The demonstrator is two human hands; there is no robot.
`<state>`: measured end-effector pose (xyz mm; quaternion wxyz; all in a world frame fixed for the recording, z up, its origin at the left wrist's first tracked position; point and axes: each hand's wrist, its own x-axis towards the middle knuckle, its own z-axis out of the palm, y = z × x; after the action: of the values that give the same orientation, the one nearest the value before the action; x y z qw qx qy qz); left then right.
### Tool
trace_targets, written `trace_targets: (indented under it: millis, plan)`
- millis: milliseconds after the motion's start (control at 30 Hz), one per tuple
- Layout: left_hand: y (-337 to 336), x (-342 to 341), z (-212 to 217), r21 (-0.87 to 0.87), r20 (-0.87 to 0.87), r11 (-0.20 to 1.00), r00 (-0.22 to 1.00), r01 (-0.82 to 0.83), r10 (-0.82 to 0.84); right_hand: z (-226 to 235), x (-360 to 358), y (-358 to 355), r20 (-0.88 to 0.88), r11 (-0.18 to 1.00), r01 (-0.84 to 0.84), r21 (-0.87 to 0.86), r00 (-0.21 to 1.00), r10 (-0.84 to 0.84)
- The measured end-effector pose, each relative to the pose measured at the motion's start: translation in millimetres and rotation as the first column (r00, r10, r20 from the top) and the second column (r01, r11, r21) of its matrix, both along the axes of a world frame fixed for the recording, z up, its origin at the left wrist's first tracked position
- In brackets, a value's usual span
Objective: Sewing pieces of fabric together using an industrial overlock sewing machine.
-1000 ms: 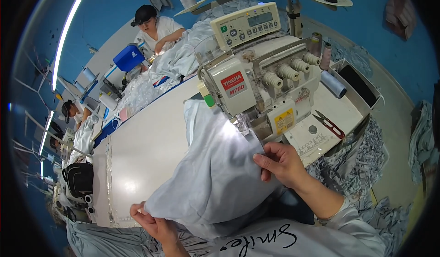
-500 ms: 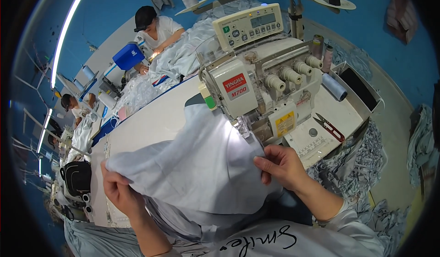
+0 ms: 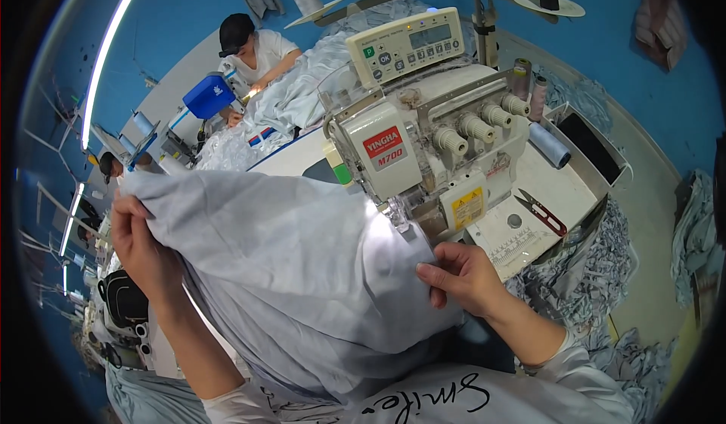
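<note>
Clearly, the work is in the middle, not at its end. At the left, a black bag [image 3: 125, 297] is near the person's left forearm. The left hand [image 3: 144, 257] holds up one corner of the pale grey cloth [image 3: 280, 250]; its fingers are bent over the fabric, while the thumb is mostly hidden. From this corner the cloth spreads in a broad sheet to the right, above the tabletop [image 3: 291, 161], and hangs in folds toward the person's lap. Its other side reaches the sewing machine [image 3: 382, 144], where it lies at the lit sewing foot [image 3: 401, 216]. So the placing of the cloth seems done. I cannot see any finished stitches, therefore I cannot tell how much of the edge is sewn.

Just in front of the foot, the right hand [image 3: 469, 276] pinches the cloth edge between thumb and forefinger. The short piece between this pinch and the foot seems not yet passed through, and the cloth is not yet free from the machine. More to the right, small scissors [image 3: 541, 212] with red handles and a spool of light blue thread [image 3: 550, 144] lie apart from both hands.
</note>
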<state>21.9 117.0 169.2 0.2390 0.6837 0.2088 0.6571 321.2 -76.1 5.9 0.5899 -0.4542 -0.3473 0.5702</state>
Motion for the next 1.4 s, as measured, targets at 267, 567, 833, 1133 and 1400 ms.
trace_targets:
  millis: [267,567,833,1133,1400]
  plan:
    - [52.7,-21.6,57.0,0.005,-0.024,0.995,0.994,0.104,-0.104,-0.6,0.4,0.3,0.015,1.0,-0.004,-0.004,1.0,0.004]
    - [101.6,-22.2,131.2,0.008,-0.086,0.996,0.993,0.088,-0.087,0.3,0.9,1.6,-0.011,0.999,0.023,-0.026,1.0,-0.023]
    - [160.1,-31.8,199.3,0.07,-0.054,0.98,0.981,-0.184,0.188,2.0,-0.4,0.6,0.009,0.999,0.017,-0.042,1.0,-0.017]
    - [11.5,-26.2,-57.6,0.073,-0.849,0.979,0.503,-0.19,0.161,-9.4,11.2,4.2,0.046,0.999,0.033,-0.042,0.998,-0.031]
    - [-104.1,-24.2,-195.8,0.022,-0.5,0.701,0.599,-0.713,0.625,-4.2,1.6,1.4,0.027,1.0,-0.001,0.028,1.0,0.0]
